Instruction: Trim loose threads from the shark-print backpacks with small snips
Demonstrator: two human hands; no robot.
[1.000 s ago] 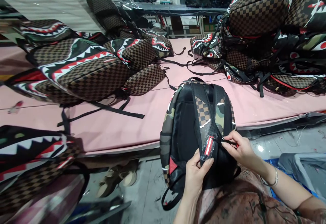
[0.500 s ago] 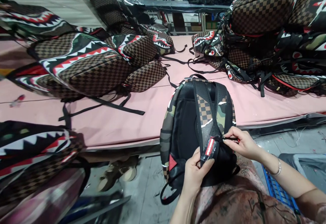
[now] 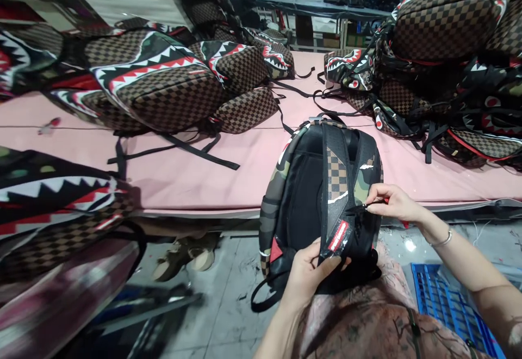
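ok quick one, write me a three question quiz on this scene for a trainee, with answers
1. True or false: the bracelet is on the same arm as the right hand.
2. Where does the left hand grip?
a) the table edge
b) a zipped pocket at the top
c) the shoulder strap, by the red label
3. Fill in the blank: the backpack is in front of a table whose surface is ____.

Key: 1 true; 2 c; 3 pink

Left hand [image 3: 308,269] closes thumb over fingers; right hand [image 3: 389,201] pinches, wrist bent.
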